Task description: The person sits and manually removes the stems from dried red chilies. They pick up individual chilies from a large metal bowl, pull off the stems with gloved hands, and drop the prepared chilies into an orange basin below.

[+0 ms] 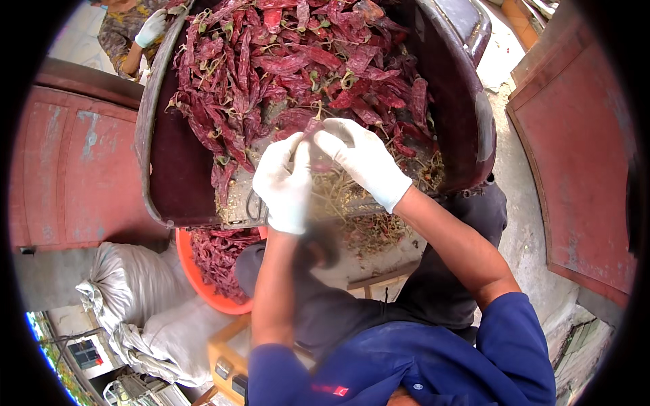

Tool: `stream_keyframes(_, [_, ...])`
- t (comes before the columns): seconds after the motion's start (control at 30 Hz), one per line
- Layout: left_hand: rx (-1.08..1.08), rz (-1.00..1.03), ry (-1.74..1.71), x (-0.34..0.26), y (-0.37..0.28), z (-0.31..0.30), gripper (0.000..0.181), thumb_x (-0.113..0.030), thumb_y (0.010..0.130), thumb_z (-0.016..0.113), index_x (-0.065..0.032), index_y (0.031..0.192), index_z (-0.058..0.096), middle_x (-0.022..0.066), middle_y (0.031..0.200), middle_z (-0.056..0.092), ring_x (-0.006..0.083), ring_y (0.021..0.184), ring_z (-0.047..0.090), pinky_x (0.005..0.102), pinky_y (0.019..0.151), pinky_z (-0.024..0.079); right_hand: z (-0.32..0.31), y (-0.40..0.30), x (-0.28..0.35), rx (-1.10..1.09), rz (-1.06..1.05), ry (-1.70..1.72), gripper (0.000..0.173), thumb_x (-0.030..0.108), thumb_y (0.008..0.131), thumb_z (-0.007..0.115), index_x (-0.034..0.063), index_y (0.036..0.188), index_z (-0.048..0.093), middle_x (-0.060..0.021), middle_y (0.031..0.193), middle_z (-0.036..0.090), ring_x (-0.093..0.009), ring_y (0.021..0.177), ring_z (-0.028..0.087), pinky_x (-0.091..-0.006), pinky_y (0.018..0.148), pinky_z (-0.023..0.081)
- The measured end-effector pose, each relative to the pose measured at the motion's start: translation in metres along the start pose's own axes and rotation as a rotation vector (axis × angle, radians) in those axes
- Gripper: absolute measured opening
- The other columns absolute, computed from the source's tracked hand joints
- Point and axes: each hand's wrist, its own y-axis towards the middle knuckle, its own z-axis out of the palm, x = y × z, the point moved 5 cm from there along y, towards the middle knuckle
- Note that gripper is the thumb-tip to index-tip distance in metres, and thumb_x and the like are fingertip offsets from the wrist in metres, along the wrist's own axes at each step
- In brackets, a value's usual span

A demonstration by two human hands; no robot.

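Over the front part of a dark, high-sided metal bed (pixel 177 177), both my hands, in white gloves, meet at one dried red chili pepper (pixel 313 127). My left hand (pixel 285 177) pinches its body, the stem pointing away from me. My right hand (pixel 363 157) has thumb and fingers at the pepper beside the stem. A large heap of dried red chilies (pixel 299 56) fills the far part of the bed. Loose stems and yellow seeds (pixel 350 190) lie beneath my hands and along the front edge.
An orange basin (pixel 203 289) of chilies sits below the bed at left, near white woven sacks (pixel 147 284). More stems and debris (pixel 381 233) lie on the ground by my legs. Another person's gloved hand (pixel 151 28) is at the upper left. Red metal doors (pixel 579 167) flank both sides.
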Motion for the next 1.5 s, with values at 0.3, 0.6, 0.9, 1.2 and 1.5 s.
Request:
stream_keyframes(0.3, [0.111,0.21,0.035,-0.026,-0.028,0.008,0.02,-0.008,0.083,0.079,-0.0038,0.102,0.074,0.0129,0.096,0.072,0.0298,0.086,0.07,0.0364,0.078,0.056,0.009,-0.008,-0.023,0.066,0.156,0.478,0.043,0.023,0.101,0.066,-0.0014,0.134,0.057,-0.0067,0.119,0.067,-0.012,0.108,0.06,-0.029,0.092,0.05])
stream_keyframes(0.6, [0.198,-0.355,-0.388,-0.005,-0.009,-0.02,0.025,-0.013,0.092,0.072,-0.0013,0.115,0.073,0.0075,0.109,0.072,0.0167,0.1,0.066,0.0317,0.09,0.052,0.001,-0.01,-0.001,0.193,0.054,0.216,0.041,0.015,0.101,0.058,-0.0059,0.136,0.056,-0.0121,0.114,0.072,-0.014,0.095,0.069,-0.0286,0.083,0.055])
stream_keyframes(0.9, [0.328,-0.493,-0.68,0.004,-0.012,-0.024,0.02,-0.01,0.097,0.067,0.0006,0.113,0.073,0.0007,0.103,0.07,0.0081,0.093,0.061,0.025,0.086,0.049,0.016,-0.022,0.002,0.446,0.112,0.085,0.033,0.023,0.1,0.062,-0.0041,0.12,0.064,-0.0061,0.099,0.072,-0.009,0.082,0.065,-0.0252,0.071,0.05])
stream_keyframes(1.2, [0.297,-0.557,-0.858,0.012,-0.021,-0.011,0.023,-0.018,0.1,0.066,0.0004,0.112,0.071,0.0045,0.098,0.073,0.0093,0.076,0.063,0.0255,0.073,0.051,0.027,-0.036,-0.007,0.581,0.453,0.515,0.029,0.031,0.106,0.057,0.0035,0.103,0.064,0.006,0.072,0.051,-0.005,0.057,0.047,-0.0241,0.054,0.043])
stream_keyframes(1.5, [0.42,-0.606,-0.669,-0.006,-0.022,-0.011,0.014,-0.012,0.103,0.059,-0.0012,0.104,0.068,0.0008,0.093,0.068,0.0082,0.087,0.062,0.0255,0.081,0.05,0.023,-0.032,-0.01,0.641,0.283,-0.068,0.036,0.039,0.102,0.059,0.0055,0.094,0.067,-0.0022,0.069,0.059,-0.016,0.052,0.053,-0.0321,0.052,0.045])
